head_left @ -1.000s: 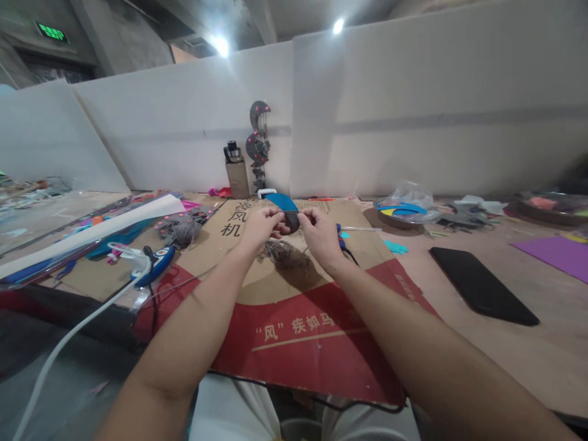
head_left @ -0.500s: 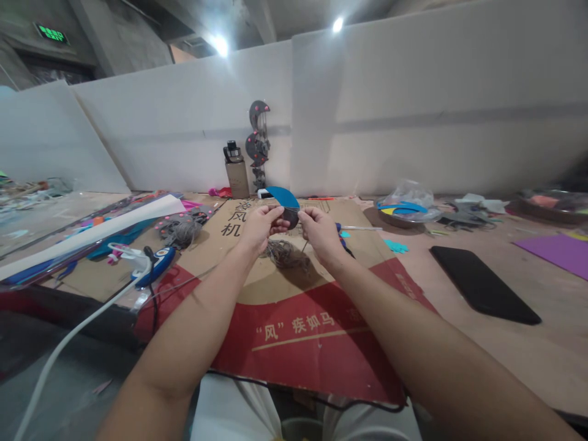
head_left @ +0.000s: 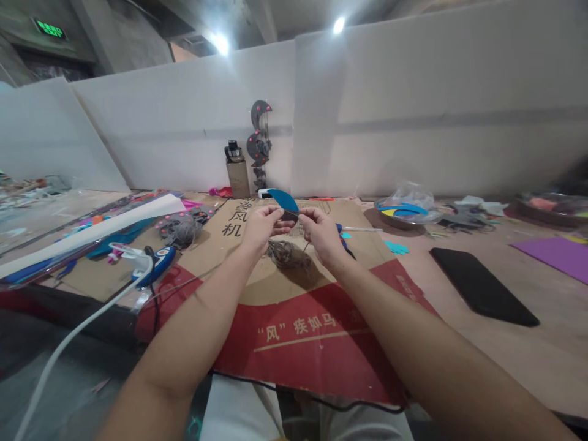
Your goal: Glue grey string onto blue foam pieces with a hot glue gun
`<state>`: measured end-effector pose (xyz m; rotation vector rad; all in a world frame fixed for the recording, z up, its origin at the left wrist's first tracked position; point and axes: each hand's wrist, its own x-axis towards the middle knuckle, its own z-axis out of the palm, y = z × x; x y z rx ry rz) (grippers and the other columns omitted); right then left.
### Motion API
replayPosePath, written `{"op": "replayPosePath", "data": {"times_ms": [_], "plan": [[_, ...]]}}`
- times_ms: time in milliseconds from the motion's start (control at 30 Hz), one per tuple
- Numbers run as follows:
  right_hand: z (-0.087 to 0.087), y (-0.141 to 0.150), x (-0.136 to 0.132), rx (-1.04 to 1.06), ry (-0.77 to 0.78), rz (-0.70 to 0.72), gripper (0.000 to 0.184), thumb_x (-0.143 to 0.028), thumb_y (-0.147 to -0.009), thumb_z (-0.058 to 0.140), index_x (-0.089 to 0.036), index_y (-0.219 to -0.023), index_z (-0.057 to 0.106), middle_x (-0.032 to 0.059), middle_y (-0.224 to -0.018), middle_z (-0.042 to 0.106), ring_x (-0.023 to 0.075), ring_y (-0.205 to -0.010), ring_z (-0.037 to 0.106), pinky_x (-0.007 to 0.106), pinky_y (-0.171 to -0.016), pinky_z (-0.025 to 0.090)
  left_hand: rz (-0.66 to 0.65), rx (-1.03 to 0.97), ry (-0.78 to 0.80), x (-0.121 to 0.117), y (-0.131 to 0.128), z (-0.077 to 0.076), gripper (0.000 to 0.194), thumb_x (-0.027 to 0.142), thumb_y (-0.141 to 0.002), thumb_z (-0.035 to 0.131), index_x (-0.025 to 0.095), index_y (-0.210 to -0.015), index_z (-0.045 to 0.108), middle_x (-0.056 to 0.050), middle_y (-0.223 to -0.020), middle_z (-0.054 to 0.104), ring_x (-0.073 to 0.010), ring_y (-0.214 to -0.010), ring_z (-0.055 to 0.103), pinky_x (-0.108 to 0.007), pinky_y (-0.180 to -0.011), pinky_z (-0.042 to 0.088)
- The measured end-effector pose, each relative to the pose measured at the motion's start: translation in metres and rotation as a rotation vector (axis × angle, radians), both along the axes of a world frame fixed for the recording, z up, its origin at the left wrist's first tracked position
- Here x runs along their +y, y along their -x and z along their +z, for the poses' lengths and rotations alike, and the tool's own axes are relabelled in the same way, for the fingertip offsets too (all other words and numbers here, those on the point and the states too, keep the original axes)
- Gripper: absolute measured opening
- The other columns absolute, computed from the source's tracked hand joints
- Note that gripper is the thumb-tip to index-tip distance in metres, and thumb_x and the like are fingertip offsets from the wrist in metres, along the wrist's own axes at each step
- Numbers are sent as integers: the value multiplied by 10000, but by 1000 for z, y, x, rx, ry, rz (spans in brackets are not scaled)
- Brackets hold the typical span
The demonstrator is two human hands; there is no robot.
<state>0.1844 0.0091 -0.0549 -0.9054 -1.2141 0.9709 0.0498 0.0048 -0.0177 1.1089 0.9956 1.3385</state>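
Note:
My left hand [head_left: 264,229] pinches a curved blue piece [head_left: 283,199], thin like felt or foam, with a dark part along its lower side. Close on the other side, my right hand [head_left: 320,233] is closed at the piece's lower right end, fingertips together on a thin strand of yarn. That strand crosses the dark part, and a bit of it hangs below the right fingers. Under both hands a loose grey-brown bundle of yarn [head_left: 288,255] lies on the cardboard [head_left: 257,275].
A black phone-like slab [head_left: 482,286] lies to the right, near a purple sheet [head_left: 555,257]. Behind stand a bottle [head_left: 237,174] and a hanging grey crescent ornament [head_left: 260,144]. At left are a blue-and-white corded tool [head_left: 156,266] and grey yarn [head_left: 179,229]. A bowl [head_left: 404,217] holds coloured pieces.
The blue piece has tilted slightly and a strand now shows across its dark part. Both hands stay close together in nearly the same place.

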Motion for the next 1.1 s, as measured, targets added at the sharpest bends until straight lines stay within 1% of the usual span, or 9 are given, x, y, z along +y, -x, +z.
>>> {"op": "replayPosePath", "data": {"times_ms": [133, 367, 500, 700, 833, 900, 967, 1033, 1100], "plan": [[2, -2, 0, -57, -51, -54, 348, -426, -699, 646, -196, -960, 659, -56, -603, 467, 89, -516, 353, 233, -496, 320, -9, 48, -51, 0, -1, -2, 70, 174, -811, 603, 136, -857, 567, -35, -752, 681, -114, -577, 669, -215, -560, 528], [7, -3, -3, -64, -58, -45, 314, -446, -710, 637, -178, -869, 679, -21, -637, 535, 112, -582, 439, 246, -533, 352, -19, 31, -60, -2, -3, 0, 79, 174, -809, 590, 133, -874, 571, -25, -723, 671, -105, -544, 655, -191, -514, 507], [7, -3, -3, -44, -75, -21, 280, -443, -713, 633, -187, -822, 660, -25, -627, 525, 108, -572, 434, 245, -532, 349, -57, 13, -61, -3, -2, 2, 62, 171, -810, 585, 133, -858, 575, -14, -691, 654, -90, -515, 634, -173, -472, 478], [2, -4, 2, 9, -26, 16, 270, -437, -718, 619, -185, -812, 626, -48, -585, 465, 85, -512, 367, 227, -483, 303, -98, 4, -41, -1, -2, 1, 57, 148, -808, 587, 129, -861, 581, -22, -691, 670, -99, -542, 646, -184, -498, 497], [2, -2, 1, -30, 36, 14, 360, -433, -714, 622, -172, -963, 620, -77, -580, 392, 69, -481, 303, 220, -458, 264, -27, 10, -33, 0, -2, 0, 40, 124, -827, 556, 119, -858, 581, -36, -703, 677, -109, -562, 658, -201, -536, 519], [2, 0, -1, -79, 25, 8, 451, -430, -698, 645, -164, -1058, 590, -78, -612, 392, 73, -505, 332, 218, -471, 291, 28, -8, -35, 1, 0, 0, 38, 105, -832, 543, 115, -851, 573, -40, -693, 674, -113, -559, 659, -212, -558, 529], [0, 1, -2, -150, -4, -1, 519, -417, -678, 671, -158, -1115, 562, -65, -665, 432, 85, -561, 397, 220, -506, 339, 73, -45, -41, 3, 2, 1, 36, 92, -833, 538, 118, -842, 561, -37, -677, 667, -113, -557, 660, -216, -575, 533], [-3, 3, -3, -231, -15, -16, 518, -395, -685, 668, -162, -1134, 556, -46, -706, 480, 101, -611, 448, 227, -539, 374, 109, -89, -44, 6, 5, 1, 34, 91, -836, 539, 123, -838, 552, -29, -669, 657, -111, -563, 661, -214, -588, 533], [-5, 4, -3, -301, -11, -33, 430, -389, -733, 618, -165, -1099, 581, -26, -721, 523, 113, -629, 474, 237, -555, 390, 143, -140, -42, 9, 9, 2, 35, 93, -839, 541, 127, -834, 543, -17, -663, 642, -116, -577, 668, -217, -597, 533]]}}
